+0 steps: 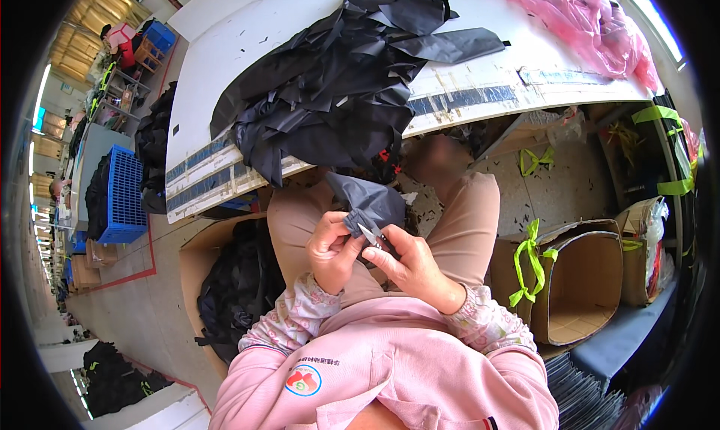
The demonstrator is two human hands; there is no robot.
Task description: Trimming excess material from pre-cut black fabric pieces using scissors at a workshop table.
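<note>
Head view: nearest, above the lap, the black cloth [371, 195] is gathered between the hands, with the pale blade of the small snips [368, 236] right beside the fingertips; a slip there could nick a finger or the fabric, since the cloth looks thin and slack and a loose fold might ride under the edge; the left grip [332, 257] is narrow, thumb and fingers pinching a folded margin of the cloth; the right grip [412, 269] is closed around the snips, thumb along the near side, though how far the blades are parted I cannot tell; just beyond the left elbow, a cardboard box [192, 280] holds more black pieces; farther, the dark heap [319, 100] overhangs the front of the white desk [225, 59], and pieces at its lip could slide down if snagged; pink plastic sheeting [592, 29] lies at the far right.
</note>
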